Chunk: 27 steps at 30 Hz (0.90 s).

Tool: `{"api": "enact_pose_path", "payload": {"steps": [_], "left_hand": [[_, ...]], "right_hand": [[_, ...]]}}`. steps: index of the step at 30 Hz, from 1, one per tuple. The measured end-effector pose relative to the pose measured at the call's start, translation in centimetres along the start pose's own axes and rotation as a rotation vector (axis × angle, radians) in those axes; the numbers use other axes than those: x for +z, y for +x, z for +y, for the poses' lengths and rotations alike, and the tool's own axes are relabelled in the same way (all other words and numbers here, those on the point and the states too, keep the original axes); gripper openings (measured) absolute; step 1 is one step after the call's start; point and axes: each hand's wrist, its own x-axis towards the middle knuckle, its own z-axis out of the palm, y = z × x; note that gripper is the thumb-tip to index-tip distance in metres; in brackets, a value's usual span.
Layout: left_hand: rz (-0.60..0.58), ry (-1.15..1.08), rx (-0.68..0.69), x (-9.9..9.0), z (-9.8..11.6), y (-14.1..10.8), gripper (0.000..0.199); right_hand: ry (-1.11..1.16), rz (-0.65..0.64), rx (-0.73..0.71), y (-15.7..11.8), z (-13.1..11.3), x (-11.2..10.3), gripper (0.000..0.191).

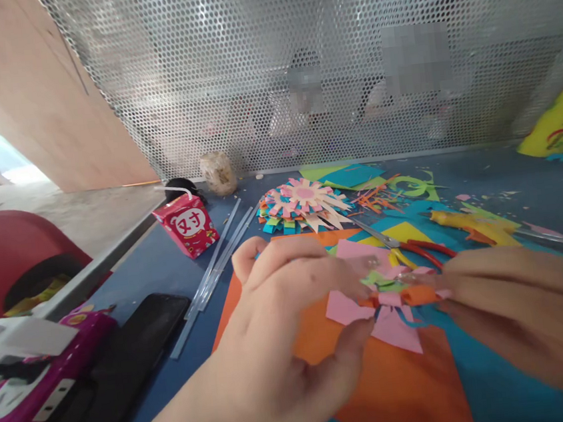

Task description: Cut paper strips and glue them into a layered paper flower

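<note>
A paper bow [389, 299] of pink, orange and green strips is held above orange and blue sheets. My left hand [292, 310] pinches its left side between thumb and fingers. From the right, my right hand [517, 307] grips the bow's other end, its fingertips closed by the orange loop. Pink tails hang below the bow's middle. Just behind lie scissors [395, 242] with red and yellow handles, partly over a yellow paper piece. An orange paper sheet [394, 380] spreads beneath both hands.
Fringed paper rosettes [305, 202] lie at the back. Glue sticks [208, 279], a red drink carton [187, 224] and a black phone [157, 325] are on the left. A yellow glue gun [474, 223] lies right. Perforated metal mesh [245, 60] borders the table's far edge.
</note>
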Motion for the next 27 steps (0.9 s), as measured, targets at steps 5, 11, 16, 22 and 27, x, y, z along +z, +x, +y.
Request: {"api": "enact_pose_path", "payload": {"steps": [5, 11, 16, 22, 27], "left_hand": [[0.075, -0.363, -0.255, 0.4, -0.6, -0.2, 0.052], [-0.028, -0.626, -0.614, 0.5, -0.7, 0.4, 0.043], [0.005, -0.688, -0.76, 0.6, -0.9, 0.6, 0.047], [0.003, -0.75, -0.796, 0.7, -1.1, 0.6, 0.044], [-0.015, -0.806, -0.825, 0.6, -1.3, 0.8, 0.044]], "right_hand": [[-0.055, -0.015, -0.005, 1.1, -0.7, 0.9, 0.01], [0.134, -0.03, 0.153, 1.1, -0.3, 1.9, 0.009], [0.249, -0.086, 0.231, 1.3, -0.4, 2.0, 0.01], [0.295, -0.103, 0.291, 1.3, -0.4, 2.0, 0.01], [0.317, -0.12, 0.314, 1.3, -0.4, 2.2, 0.011]]}}
